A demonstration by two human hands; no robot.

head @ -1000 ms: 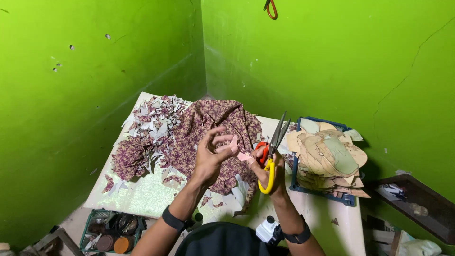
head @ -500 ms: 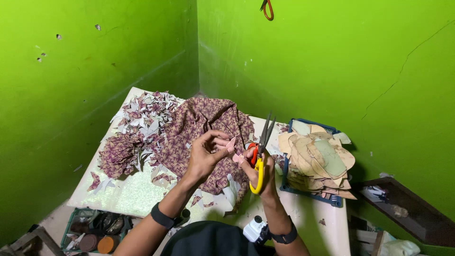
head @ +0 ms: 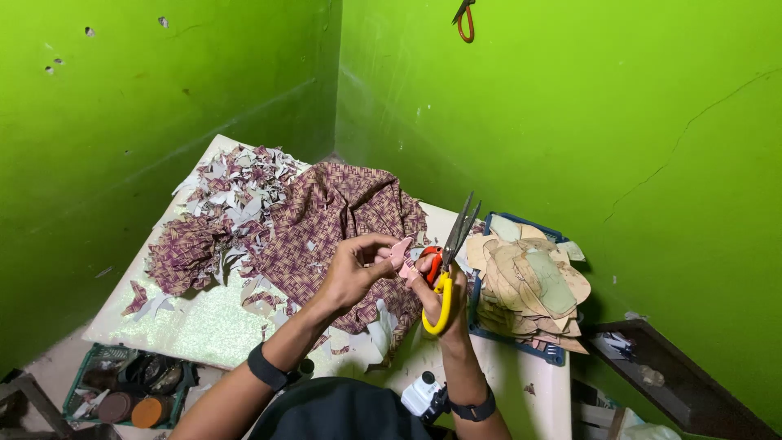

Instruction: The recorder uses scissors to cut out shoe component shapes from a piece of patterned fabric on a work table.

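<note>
Over the last second my hands have drifted a little lower and closer to me, and the scissors [head: 447,259] have tipped so the blades point up and away rather than standing over the work. As I read it, the cutting has paused while I turn the small pink piece [head: 401,253].

My left hand [head: 352,273] is curled, thumb and fingers pinching that pink piece from the left, wrist bent inward above the counter [head: 187,322]. My right hand [head: 440,293] is wrapped around the scissors, fingers through the yellow and orange handles, and the blades stand only narrowly apart. The two hands nearly touch, and the pink piece sits between them, held up in the air over the patterned cloth [head: 326,220].

A heap of cloth scraps [head: 232,183] lies on the far left of the counter, and a stack of tan cut-outs [head: 525,281] rests in a blue tray at my right.
</note>
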